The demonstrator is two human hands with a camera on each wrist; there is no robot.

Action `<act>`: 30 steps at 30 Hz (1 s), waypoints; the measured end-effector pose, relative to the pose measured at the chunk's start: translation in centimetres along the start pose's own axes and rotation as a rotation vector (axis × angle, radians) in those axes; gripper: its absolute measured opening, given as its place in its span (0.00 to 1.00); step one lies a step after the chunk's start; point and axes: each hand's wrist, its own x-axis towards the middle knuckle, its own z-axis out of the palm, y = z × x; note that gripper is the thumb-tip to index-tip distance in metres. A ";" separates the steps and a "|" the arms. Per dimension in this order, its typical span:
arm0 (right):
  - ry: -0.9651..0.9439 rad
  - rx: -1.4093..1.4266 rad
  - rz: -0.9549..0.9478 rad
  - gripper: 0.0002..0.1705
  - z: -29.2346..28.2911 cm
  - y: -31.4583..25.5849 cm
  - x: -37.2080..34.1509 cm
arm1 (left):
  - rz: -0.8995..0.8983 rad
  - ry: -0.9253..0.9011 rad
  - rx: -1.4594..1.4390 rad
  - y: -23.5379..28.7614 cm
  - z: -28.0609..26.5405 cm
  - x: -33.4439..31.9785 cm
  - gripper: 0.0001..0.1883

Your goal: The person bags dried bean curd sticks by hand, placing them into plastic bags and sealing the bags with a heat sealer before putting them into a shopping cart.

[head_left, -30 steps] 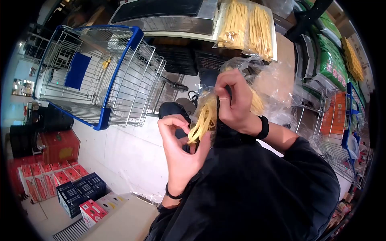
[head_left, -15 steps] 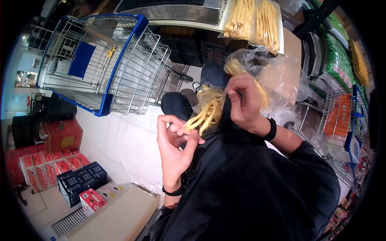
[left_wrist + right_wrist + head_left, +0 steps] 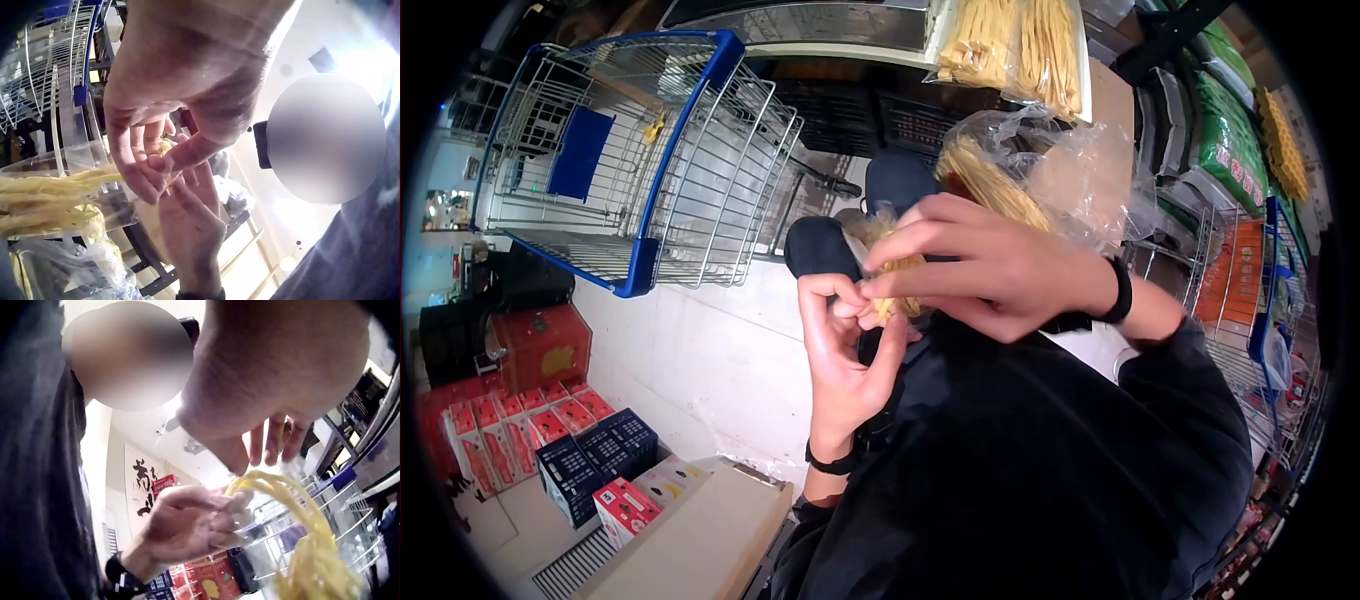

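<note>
My left hand (image 3: 840, 365) pinches the end of a bunch of yellow dried strips (image 3: 312, 519) between thumb and fingertips. The strips arch away from those fingertips and hang down in the right wrist view, with clear plastic around them. From the other side, my right hand (image 3: 1030, 275) reaches across, its long fingers fairly straight and blurred in the head view. Its fingertips come right up to the left fingertips, and it covers much of the bunch there. Another bundle of yellow strips (image 3: 1000, 185), in clear plastic, lies just beyond the right hand.
A blue-edged shopping cart (image 3: 650, 170) stands ahead on the left. Bagged yellow strips (image 3: 1050, 60) lie on a white tray at the back, near a cardboard sheet (image 3: 1085, 185). Red boxes (image 3: 490, 445) and dark blue boxes (image 3: 595, 460) sit at lower left. Another cart (image 3: 1235, 300) is at right.
My right hand has left the plastic's upper edge and moved left and down over the strips to the left fingertips. The left hand keeps its pinch, nearly in place.
</note>
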 end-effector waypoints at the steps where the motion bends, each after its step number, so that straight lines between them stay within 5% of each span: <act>1: -0.053 0.012 -0.060 0.25 0.2 1.0 0.2 | 0.000 0.001 -0.001 -0.2 -0.1 0.1 0.22; 9: -0.247 -0.066 -0.165 0.20 -0.5 2.0 2.2 | 0.048 -0.041 0.032 -0.8 -1.1 0.3 0.25; 15: -0.353 0.034 -0.049 0.17 -1.2 2.2 2.9 | -0.016 0.031 0.013 -0.6 -0.7 0.3 0.25; 30: -0.251 0.092 -0.023 0.17 -0.8 3.0 2.4 | -0.014 0.146 -0.039 -0.8 -0.1 0.1 0.21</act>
